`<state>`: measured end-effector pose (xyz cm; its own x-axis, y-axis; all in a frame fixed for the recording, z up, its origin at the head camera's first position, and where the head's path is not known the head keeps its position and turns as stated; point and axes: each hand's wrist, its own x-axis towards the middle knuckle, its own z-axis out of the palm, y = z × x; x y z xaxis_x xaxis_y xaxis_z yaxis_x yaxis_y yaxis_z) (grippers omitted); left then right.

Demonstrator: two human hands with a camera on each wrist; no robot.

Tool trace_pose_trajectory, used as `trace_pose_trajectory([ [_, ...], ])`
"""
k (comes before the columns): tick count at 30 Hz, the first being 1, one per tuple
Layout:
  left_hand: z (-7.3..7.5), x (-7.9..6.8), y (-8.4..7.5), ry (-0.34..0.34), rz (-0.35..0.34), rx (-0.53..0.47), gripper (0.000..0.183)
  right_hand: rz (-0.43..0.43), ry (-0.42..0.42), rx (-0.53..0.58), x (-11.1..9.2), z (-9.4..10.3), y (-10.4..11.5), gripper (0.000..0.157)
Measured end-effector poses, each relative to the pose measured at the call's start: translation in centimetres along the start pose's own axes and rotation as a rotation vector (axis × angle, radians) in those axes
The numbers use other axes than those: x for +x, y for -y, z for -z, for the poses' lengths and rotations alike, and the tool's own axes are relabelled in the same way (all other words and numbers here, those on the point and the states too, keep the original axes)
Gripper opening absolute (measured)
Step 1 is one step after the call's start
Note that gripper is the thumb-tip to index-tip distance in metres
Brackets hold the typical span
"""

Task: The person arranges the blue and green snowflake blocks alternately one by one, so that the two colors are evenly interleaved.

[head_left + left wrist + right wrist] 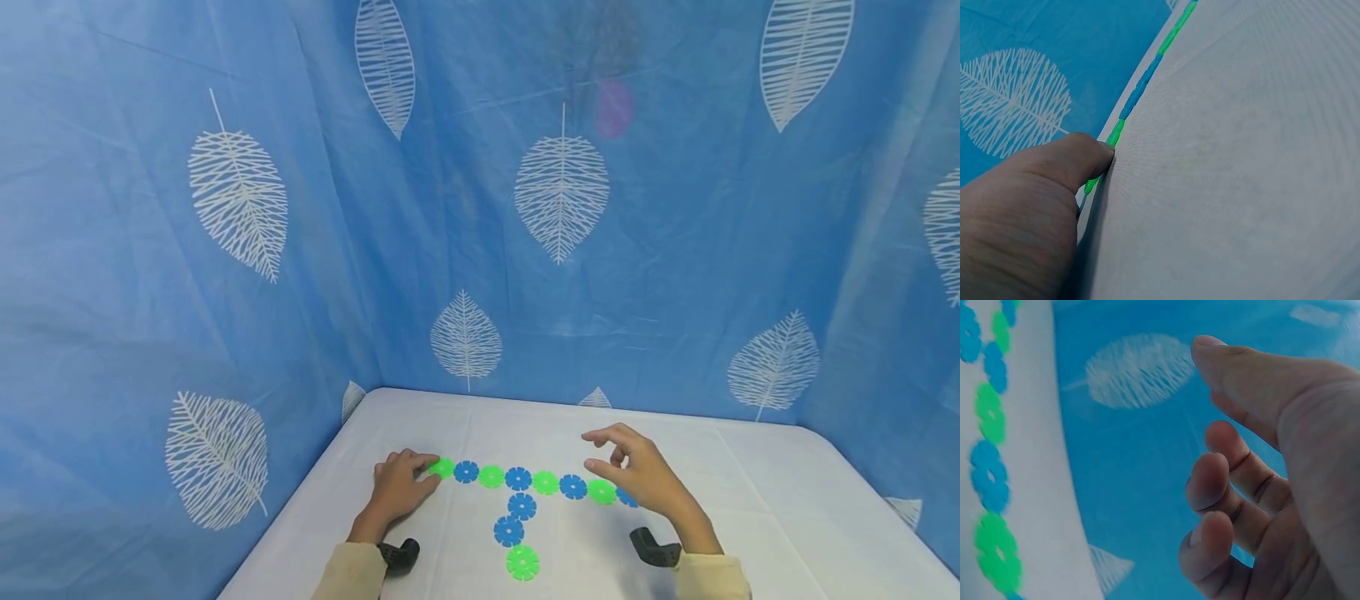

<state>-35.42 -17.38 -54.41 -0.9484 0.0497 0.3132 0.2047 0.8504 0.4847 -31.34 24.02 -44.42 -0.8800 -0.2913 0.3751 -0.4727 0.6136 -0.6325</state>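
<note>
- Discs [512, 478]: laid as a T on the table [750, 483], the crossbar running across the table's middle, the stem dropping towards the table's near side.
- Left hand [397, 487], over the table's left part: thumb and forefinger pinch the end green disc [444, 468].
- Right hand [639, 473], above the table, right of its middle: fingers loosely bent, thumb apart from them, nothing held.
- Step in hand, judged to be adjusting the crossbar's end: shift the end green disc lightly and keep it flat on the table. A hard push would probably buckle the line. The right hand could usefully steady the opposite end.
- Condition: thin, notched round the rim, holed at the centre. The crossbar alternates green and blue, slightly slanted; its last blue disc [628, 498] is partly hidden by the right hand. Two blue discs [508, 524], stepped sideways, and a green disc [522, 555] form the stem; whether those last neighbours touch cannot be told.
</note>
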Motion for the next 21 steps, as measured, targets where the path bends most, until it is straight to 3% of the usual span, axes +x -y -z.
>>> trace_pose_trajectory([
  [6,0.1,0.0,-0.2,0.006,0.0,-0.007,0.034,0.019,0.1,0.02,0.3,-2.5,0.7,0.036],
  [21,0.1,-0.3,-0.3,0.005,-0.002,0.001,0.035,-0.078,0.196,0.072,0.4,-7.8,0.2,0.039],
])
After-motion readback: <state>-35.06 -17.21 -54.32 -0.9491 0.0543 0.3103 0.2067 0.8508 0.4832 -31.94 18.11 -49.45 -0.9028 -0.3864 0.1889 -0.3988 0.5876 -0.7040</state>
